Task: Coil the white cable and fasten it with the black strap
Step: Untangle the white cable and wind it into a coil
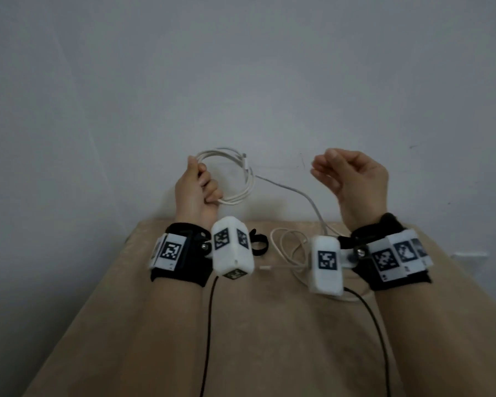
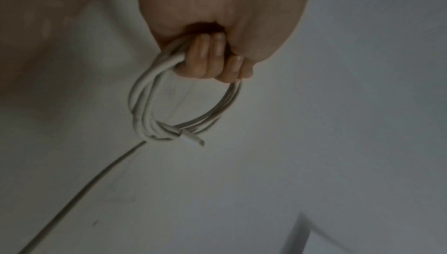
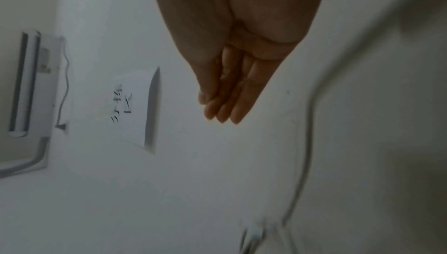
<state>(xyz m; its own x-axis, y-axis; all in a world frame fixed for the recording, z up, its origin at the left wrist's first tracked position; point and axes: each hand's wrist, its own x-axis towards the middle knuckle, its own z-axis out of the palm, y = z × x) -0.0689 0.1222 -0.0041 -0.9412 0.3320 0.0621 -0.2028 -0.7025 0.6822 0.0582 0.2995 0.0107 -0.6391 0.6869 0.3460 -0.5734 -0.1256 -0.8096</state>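
My left hand (image 1: 201, 181) is raised above the far table edge, its fingers (image 2: 210, 57) curled round a coil of white cable (image 1: 238, 179). The coil (image 2: 145, 105) has several loops, and one connector (image 2: 193, 140) sticks out of it. From the coil a loose tail (image 1: 295, 193) drops to more slack loops (image 1: 289, 250) on the table, ending in the other connector (image 1: 265, 267). The black strap (image 1: 258, 245) lies on the table, partly hidden behind my left wrist camera. My right hand (image 1: 327, 173) is raised to the right, holding nothing, its fingers (image 3: 225, 105) relaxed and apart from the cable (image 3: 307, 143).
The table (image 1: 269, 353) has a tan cover, and a plain wall stands right behind its far edge. Two black camera leads (image 1: 209, 325) run back along the table toward me. The right wrist view shows a paper note (image 3: 135, 105) and a white unit (image 3: 29, 86) on the wall.
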